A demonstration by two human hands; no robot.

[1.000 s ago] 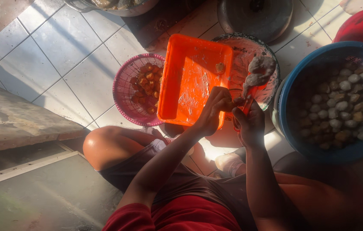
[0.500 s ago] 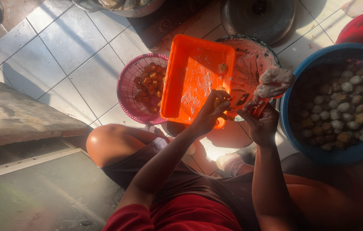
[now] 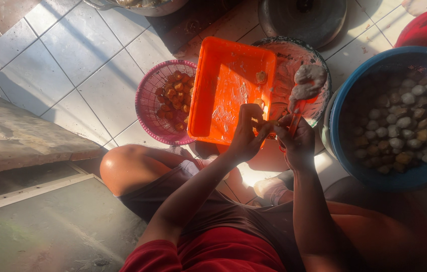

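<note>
My left hand (image 3: pixel 246 136) pinches a small filled piece (image 3: pixel 259 104) in a narrow grip over the near edge of the orange tray (image 3: pixel 223 90), so it hangs above the tray, not the tiled floor (image 3: pixel 72 55). My right hand (image 3: pixel 299 143) is closed around the orange spoon (image 3: pixel 294 113), heaped with pale paste (image 3: pixel 308 80) and raised over the paste bowl (image 3: pixel 324 95), close to the piece. The pink basket (image 3: pixel 148 100) of brown pieces and the blue tub (image 3: pixel 344 106) of finished balls flank me within reach

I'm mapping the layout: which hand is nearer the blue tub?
Right. The right hand is just left of the blue tub; the left hand lies farther off, over the orange tray.
</note>
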